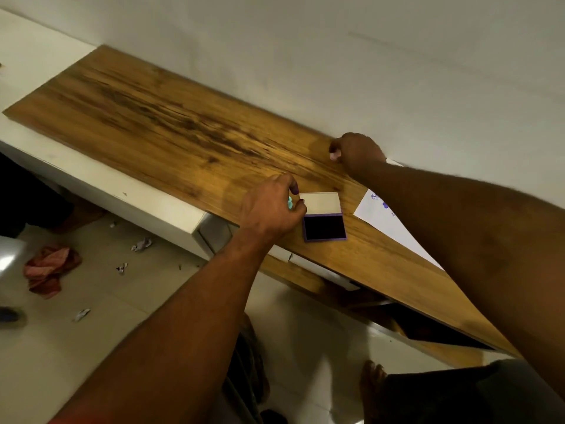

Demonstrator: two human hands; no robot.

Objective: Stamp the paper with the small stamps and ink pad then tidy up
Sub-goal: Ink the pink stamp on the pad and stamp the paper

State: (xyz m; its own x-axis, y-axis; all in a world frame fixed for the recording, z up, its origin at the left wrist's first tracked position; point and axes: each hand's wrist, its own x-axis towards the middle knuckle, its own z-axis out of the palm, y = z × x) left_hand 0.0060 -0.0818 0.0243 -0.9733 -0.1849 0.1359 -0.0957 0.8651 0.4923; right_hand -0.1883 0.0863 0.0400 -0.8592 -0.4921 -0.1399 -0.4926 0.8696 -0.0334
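A purple ink pad (pixel 324 227) lies open on the wooden tabletop (pixel 159 127), its pale lid (pixel 321 202) folded back. Just left of it my left hand (pixel 269 209) pinches a small mint-green stamp (pixel 289 203) between thumb and fingers. Right of the pad lies a white sheet of paper (pixel 379 214) with a few purple stamp marks near its top corner; my right forearm covers most of it. My right hand (pixel 356 149) is curled shut near the wall at the back of the table; whether it holds anything is hidden.
The table stands against a white wall (pixel 397 71). Below its front edge run white drawers (pixel 211 231). On the tiled floor lie a red cloth (pixel 49 266) and bits of crumpled paper (pixel 142 243). My bare foot (pixel 371 384) shows at the bottom.
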